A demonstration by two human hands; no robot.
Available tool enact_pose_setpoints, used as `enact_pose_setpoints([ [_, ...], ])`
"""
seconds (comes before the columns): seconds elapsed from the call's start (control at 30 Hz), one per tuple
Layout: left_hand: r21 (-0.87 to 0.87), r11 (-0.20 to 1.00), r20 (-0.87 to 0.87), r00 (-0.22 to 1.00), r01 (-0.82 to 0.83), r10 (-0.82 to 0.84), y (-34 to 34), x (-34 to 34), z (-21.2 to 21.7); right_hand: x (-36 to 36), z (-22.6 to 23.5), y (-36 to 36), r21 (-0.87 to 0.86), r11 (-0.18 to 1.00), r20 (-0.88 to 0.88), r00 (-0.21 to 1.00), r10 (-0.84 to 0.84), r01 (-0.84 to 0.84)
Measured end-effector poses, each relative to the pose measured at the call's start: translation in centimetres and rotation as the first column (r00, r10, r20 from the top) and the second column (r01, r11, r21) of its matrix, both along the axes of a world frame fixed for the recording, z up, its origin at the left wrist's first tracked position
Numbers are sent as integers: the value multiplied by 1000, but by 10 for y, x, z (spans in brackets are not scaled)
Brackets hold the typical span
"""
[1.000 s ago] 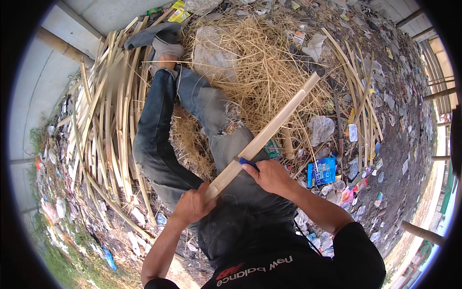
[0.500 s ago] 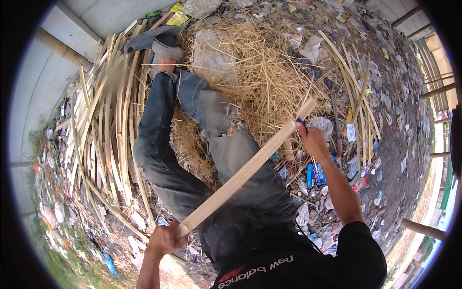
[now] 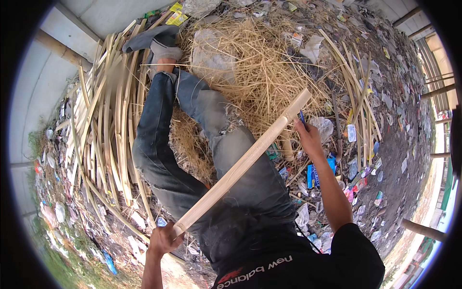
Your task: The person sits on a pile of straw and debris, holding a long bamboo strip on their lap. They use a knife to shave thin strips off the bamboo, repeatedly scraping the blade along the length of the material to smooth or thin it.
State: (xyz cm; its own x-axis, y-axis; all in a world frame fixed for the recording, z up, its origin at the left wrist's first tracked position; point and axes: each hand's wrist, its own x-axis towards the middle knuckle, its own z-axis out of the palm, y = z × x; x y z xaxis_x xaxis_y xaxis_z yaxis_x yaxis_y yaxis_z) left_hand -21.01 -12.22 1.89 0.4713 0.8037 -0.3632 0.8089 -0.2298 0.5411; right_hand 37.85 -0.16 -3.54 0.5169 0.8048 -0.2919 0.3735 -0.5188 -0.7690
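Note:
A long pale bamboo strip (image 3: pixel 240 166) lies slantwise over my lap, its far end raised to the right. My left hand (image 3: pixel 164 239) is closed round its near end. Close to the strip's far end, my right hand (image 3: pixel 309 138) is closed on a slim dark-blue tool (image 3: pixel 302 117). The tool's edge is beside the strip; its kind is too small to make out, and I cannot tell whether it touches the strip. Beneath the strip are my legs in worn jeans (image 3: pixel 236 149).
Many split bamboo strips (image 3: pixel 126 130) lie piled at the left, with a smaller bundle (image 3: pixel 356 91) at the right. Straw-like shavings (image 3: pixel 264 72) heap up beyond my legs. Litter covers the ground, including a blue wrapper (image 3: pixel 321 172). A grey wall (image 3: pixel 43 96) stands at the left.
The strip has shifted slightly up and left at its far end. My right hand has moved a little off the strip, and the blue tool now stands more upright. My left hand keeps its grip.

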Motion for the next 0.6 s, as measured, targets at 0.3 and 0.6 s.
enact_pose_setpoints([
  [0.3, 82, 997, -121, 993, 9, 1, 9, 18, 2, -51, -14, 13, 212, 973, -202, 978, -50, 93],
  [0.6, 74, 997, -113, 993, 26, -18, 11, 28, 2, -71, -13, 16, 122, 990, -259, 965, -40, 74],
])
